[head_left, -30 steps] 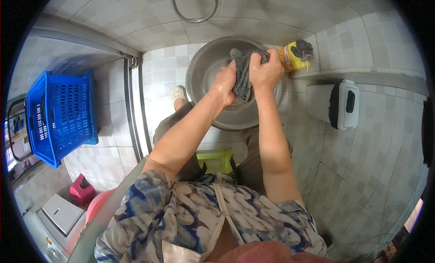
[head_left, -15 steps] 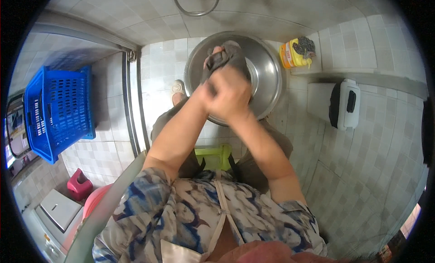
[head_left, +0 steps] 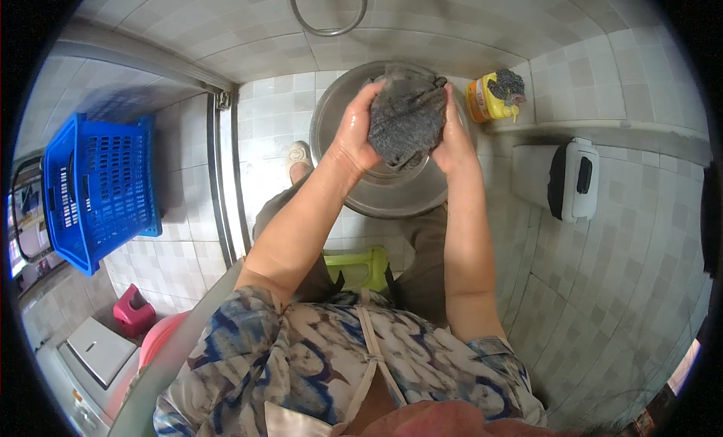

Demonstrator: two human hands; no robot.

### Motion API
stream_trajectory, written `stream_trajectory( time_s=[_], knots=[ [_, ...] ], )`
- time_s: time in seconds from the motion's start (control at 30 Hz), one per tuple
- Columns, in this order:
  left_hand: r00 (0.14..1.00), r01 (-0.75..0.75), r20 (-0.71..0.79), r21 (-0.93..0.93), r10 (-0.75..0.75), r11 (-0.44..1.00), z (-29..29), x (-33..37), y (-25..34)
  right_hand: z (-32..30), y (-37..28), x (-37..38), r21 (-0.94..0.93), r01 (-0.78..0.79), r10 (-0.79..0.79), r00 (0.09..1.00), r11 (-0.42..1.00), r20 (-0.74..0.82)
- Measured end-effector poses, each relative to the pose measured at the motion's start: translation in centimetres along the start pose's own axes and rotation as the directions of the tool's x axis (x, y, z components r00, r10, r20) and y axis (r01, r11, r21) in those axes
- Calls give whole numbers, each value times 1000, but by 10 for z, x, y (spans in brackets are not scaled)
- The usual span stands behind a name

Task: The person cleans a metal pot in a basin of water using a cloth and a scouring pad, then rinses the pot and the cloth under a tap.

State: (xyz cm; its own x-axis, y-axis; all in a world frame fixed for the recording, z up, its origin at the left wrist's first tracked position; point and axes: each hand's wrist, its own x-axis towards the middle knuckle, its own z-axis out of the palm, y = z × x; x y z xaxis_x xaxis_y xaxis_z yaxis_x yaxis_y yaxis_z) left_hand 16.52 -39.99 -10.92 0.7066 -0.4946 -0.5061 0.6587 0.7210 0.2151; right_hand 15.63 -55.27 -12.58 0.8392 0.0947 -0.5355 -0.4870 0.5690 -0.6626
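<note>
A dark grey, wet-looking cloth is bunched up between my two hands, over a wide metal basin. My left hand grips its left side with the thumb toward the top. On the opposite side my right hand presses against the cloth, its fingers partly behind it. Folds hang down a little at the lower end. The cloth hides much of the basin's inside.
A yellow jug with a dark scrubber on it stands right of the basin. Farther right is a grey-white bin. A blue crate lies left, beyond a door frame. A green stool is beneath me.
My hands were close together, twisting the bunched cloth. Now they are apart on either side, and the cloth is spread wider between them.
</note>
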Motion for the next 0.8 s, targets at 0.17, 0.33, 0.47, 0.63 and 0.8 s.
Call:
stream_trajectory(
  time_s=[0.17, 0.33, 0.47, 0.63, 0.8],
  knots=[
    [963, -207, -173, 26, 208, 978, -19, 17, 19, -9, -16, 3, -139, 336, -351, 930, 932, -108],
    [870, -252, -386, 189, 308, 949, -44, 39, -8, 13, -8, -9, -715, 684, -770, 533, 147, 352],
    [988, -150, 37, -28, 151, 988, -56, 19, -7, 78, 46, -64, -633, 773, -550, 505, -56, 665],
    [989, -146, -30, -77, 144, 986, -32, 21, -21, 48, 50, -13, -795, 600, -822, 406, -90, 400],
    [963, -44, -250, 215, 99, 976, -9, 21, -38, 2, 17, 22, -994, 105, -923, 380, -21, 59]
  ],
)
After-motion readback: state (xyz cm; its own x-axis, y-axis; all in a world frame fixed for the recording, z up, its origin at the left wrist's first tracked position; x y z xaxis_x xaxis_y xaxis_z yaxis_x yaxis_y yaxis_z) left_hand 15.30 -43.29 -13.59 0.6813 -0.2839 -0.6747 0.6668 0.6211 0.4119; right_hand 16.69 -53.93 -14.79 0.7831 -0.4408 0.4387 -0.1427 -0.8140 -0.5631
